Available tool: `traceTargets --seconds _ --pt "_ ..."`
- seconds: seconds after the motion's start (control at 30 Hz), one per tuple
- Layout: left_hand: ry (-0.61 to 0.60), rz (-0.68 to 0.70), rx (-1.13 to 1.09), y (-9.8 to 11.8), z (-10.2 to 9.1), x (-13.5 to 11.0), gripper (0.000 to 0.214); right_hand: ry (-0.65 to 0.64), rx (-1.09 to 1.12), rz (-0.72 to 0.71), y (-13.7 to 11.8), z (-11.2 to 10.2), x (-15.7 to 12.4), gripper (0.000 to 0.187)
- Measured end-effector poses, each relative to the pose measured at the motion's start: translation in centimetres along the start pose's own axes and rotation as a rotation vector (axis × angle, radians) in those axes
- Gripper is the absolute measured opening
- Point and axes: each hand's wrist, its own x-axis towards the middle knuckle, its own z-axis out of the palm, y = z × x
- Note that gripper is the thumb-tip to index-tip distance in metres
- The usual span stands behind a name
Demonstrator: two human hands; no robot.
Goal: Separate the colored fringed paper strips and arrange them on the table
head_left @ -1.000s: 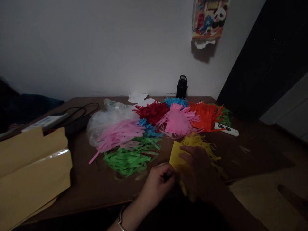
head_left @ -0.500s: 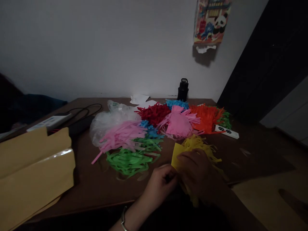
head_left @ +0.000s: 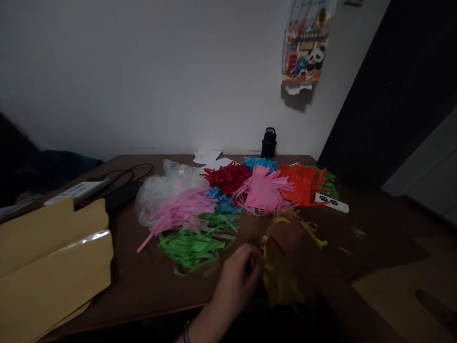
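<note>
My left hand [head_left: 240,269], a bracelet on its wrist, is closed at the table's front edge. Its thumb and fingertips pinch the edge of a yellow fringed paper [head_left: 282,278], whose strips hang down below the tabletop. Over the same paper is my right hand [head_left: 291,236], its fingers curled onto the yellow; it is dark and partly blurred. More yellow strips show beyond its knuckles. Past the hands lie a pink fringed paper [head_left: 262,195], an orange one [head_left: 302,183], a red one [head_left: 228,175] and green strips [head_left: 193,247].
Tan folders [head_left: 53,267] cover the table's left front. Behind the light pink strips [head_left: 185,207] is a clear plastic bag [head_left: 155,193]. A black bottle [head_left: 269,144] stands at the back by the wall. A white power strip [head_left: 332,202] lies right of the papers.
The flat yellow panel that stood up between my hands has folded down out of sight. More yellow strips hang below my right hand. The view has tilted up slightly.
</note>
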Motion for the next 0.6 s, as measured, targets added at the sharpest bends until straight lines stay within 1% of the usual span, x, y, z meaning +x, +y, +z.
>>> traceTargets --seconds 0.03,0.1,0.2,0.3,0.4,0.47,0.6 --pt "0.039 -0.005 0.008 0.3 0.2 0.1 0.009 -0.023 -0.063 -0.008 0.1 -0.2 0.0 0.024" --pt "0.098 -0.015 0.021 1.1 0.6 0.5 0.018 -0.023 -0.117 0.005 0.1 -0.4 0.0 0.025" --pt "0.116 0.022 0.037 2.2 0.9 1.0 0.026 0.039 -0.082 0.098 0.2 -0.6 -0.2 0.023" --pt "0.115 0.097 0.049 2.8 1.0 1.3 0.028 0.068 -0.062 0.139 0.5 -0.9 -0.5 0.025" --pt "0.156 0.111 0.085 2.7 1.3 1.6 0.02 0.067 -0.021 0.162 0.6 -1.2 -0.9 0.022" --pt "0.178 0.12 0.119 2.5 1.3 2.0 0.014 0.085 0.011 0.238 0.6 -1.4 -1.2 0.019" --pt "0.182 0.222 0.179 2.3 1.0 2.6 0.015 0.132 0.063 0.489 1.7 -2.1 -1.9 0.02"
